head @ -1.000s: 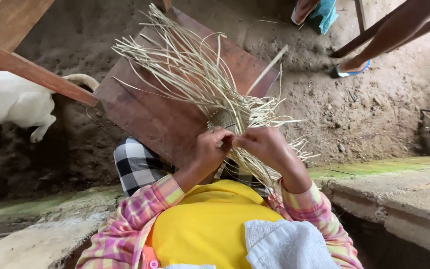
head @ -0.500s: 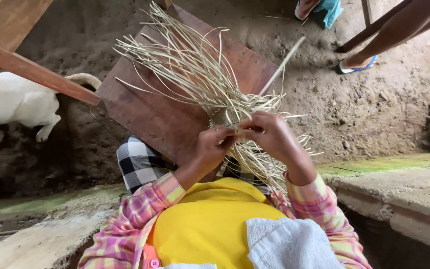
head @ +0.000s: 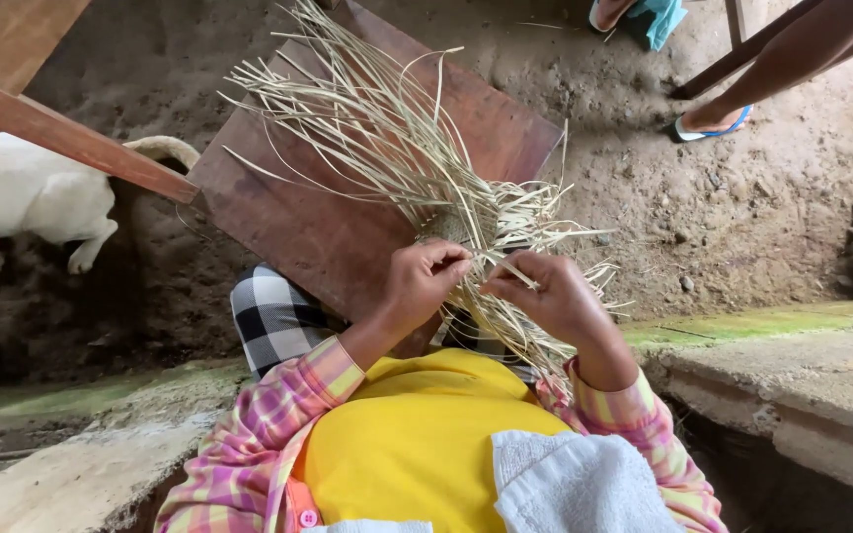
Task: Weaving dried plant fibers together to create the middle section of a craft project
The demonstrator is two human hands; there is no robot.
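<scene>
A wooden board (head: 328,217) is seen at centre, straw strips (head: 387,128) spread over it, a dog (head: 22,197) at the left edge, a foot (head: 708,123) at upper right.

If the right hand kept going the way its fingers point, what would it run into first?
The right hand points left, toward the left hand. It would likely meet the straw strips pinched between them first, then the left fingers; depth is hard to judge.

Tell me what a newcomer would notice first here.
A fan of pale straw strips sprays up over a brown board at centre. Just below it, the left hand and right hand pinch the strips at a small woven patch. A white dog stands at far left.
</scene>
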